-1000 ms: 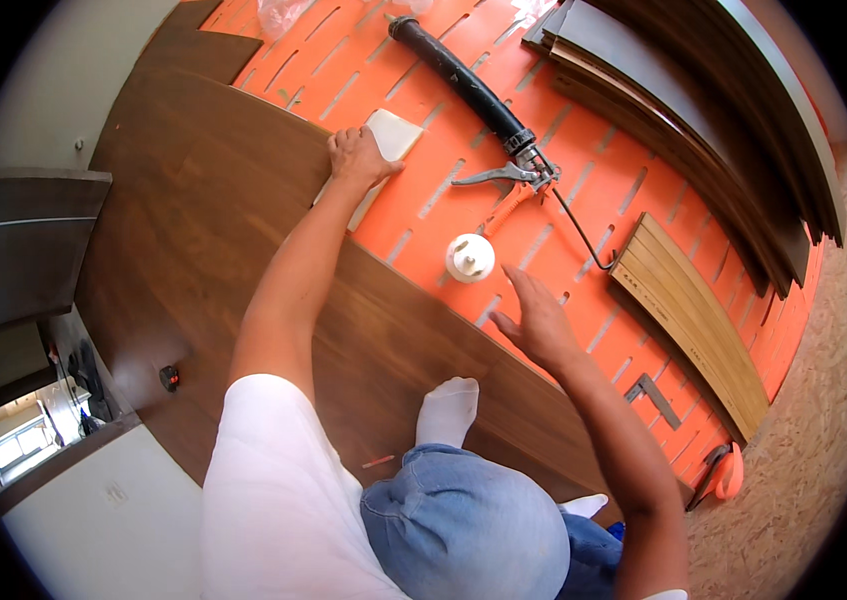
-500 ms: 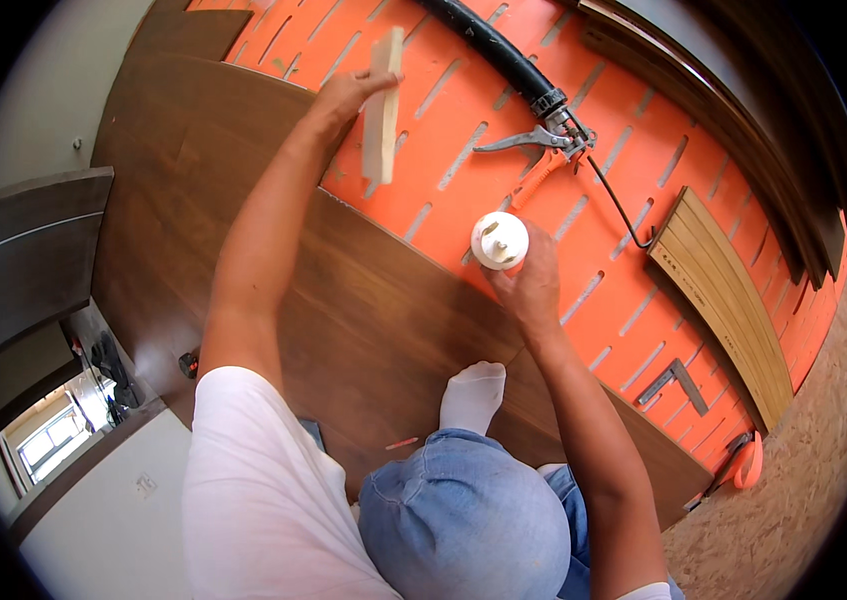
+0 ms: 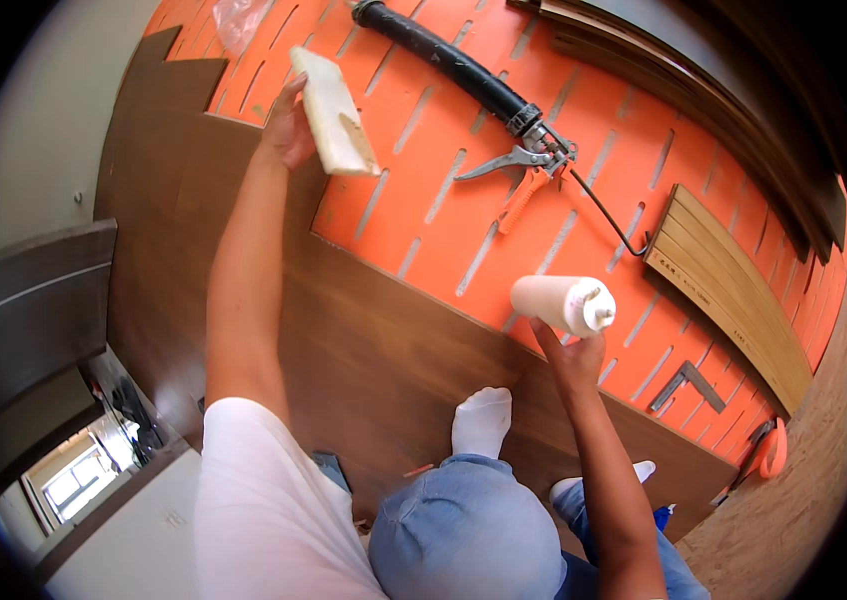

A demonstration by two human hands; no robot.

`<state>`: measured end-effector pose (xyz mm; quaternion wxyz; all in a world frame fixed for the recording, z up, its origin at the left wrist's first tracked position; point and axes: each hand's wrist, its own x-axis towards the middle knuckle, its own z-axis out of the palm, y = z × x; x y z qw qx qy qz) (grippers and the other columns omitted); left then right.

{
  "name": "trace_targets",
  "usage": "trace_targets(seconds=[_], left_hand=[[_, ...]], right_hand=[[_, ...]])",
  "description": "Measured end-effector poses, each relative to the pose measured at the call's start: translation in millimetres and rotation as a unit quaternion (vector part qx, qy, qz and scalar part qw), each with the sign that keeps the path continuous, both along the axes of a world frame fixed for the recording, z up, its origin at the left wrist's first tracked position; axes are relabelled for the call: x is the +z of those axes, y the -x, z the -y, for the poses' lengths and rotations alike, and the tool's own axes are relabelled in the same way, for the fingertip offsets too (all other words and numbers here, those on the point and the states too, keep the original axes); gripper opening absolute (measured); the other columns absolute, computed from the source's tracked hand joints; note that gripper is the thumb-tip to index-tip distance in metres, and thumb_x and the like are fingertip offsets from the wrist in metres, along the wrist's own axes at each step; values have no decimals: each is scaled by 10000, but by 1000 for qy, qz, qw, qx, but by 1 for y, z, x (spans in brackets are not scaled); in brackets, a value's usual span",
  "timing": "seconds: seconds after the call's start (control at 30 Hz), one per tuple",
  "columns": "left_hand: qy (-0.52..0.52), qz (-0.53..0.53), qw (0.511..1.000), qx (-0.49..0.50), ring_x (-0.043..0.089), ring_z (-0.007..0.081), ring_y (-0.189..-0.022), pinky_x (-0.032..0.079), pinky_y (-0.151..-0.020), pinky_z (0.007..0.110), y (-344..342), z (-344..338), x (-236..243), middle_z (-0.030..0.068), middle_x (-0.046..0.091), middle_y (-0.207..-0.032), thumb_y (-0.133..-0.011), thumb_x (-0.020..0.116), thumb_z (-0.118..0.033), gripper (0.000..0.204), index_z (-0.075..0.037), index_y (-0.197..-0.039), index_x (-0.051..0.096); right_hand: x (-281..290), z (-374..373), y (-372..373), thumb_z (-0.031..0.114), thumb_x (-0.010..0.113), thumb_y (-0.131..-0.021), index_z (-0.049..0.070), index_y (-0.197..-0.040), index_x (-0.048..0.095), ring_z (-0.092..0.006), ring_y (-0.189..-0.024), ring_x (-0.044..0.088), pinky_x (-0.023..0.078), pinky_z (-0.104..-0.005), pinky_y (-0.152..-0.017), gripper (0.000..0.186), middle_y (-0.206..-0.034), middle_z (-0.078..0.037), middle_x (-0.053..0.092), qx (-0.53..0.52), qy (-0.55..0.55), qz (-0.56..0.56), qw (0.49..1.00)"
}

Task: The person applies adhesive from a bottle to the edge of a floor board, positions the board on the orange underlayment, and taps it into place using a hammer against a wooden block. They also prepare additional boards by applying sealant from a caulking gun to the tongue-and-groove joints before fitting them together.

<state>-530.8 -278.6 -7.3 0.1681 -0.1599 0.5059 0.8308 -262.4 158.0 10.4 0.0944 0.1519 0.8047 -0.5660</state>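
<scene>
The left hand (image 3: 288,128) grips 1 white block (image 3: 334,113) above the orange underlay (image 3: 423,215). The right hand (image 3: 571,358), fingers closed, lifts 1 white bottle (image 3: 558,303). 1 caulking gun (image 3: 488,110) lies beyond.

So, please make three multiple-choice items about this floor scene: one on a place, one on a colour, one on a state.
1. Where does the caulking gun lie?
A. on the orange underlay
B. on the dark floor boards
C. in the right hand

2. What colour is the bottle?
A. blue
B. white
C. black

3. How is the pale block?
A. lying on the floor
B. held up by the left hand
C. leaning on the wall

Answers: 1 A, it rests on the orange sheet. 2 B, white body and cap, in the right hand. 3 B, the left fingers grip it above the floor.
</scene>
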Motion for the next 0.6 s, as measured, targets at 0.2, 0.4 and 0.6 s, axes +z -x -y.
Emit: trace_targets(seconds=[0.2,0.4,0.6], left_hand=[[75,11,997,15,585,333,-1188,444,-1061,498,5,6,0,177,562,-1305,-850,684,-603,843,-35,-1420,433],[299,147,941,60,633,304,-1034,443,-947,374,48,16,12,165,581,-1269,-836,661,-669,863,-97,-1442,436],[430,241,860,129,651,294,-979,430,-895,505,104,24,5,83,647,-1144,-863,588,-680,716,-202,-1390,506]], right_hand=[[8,-21,-13,185,832,-818,10,-1347,576,-219,-1150,655,472,-367,-1032,614,-1213,-112,686,-20,30,23,999],[8,-23,-7,160,839,-816,-9,-1320,572,-215,-1140,648,487,-384,-1011,596,-1198,-118,686,-15,25,11,1000],[12,-21,4,132,849,-795,-11,-1199,644,-199,-1040,688,535,-356,-929,475,-1111,-99,718,5,19,-1,1000]])
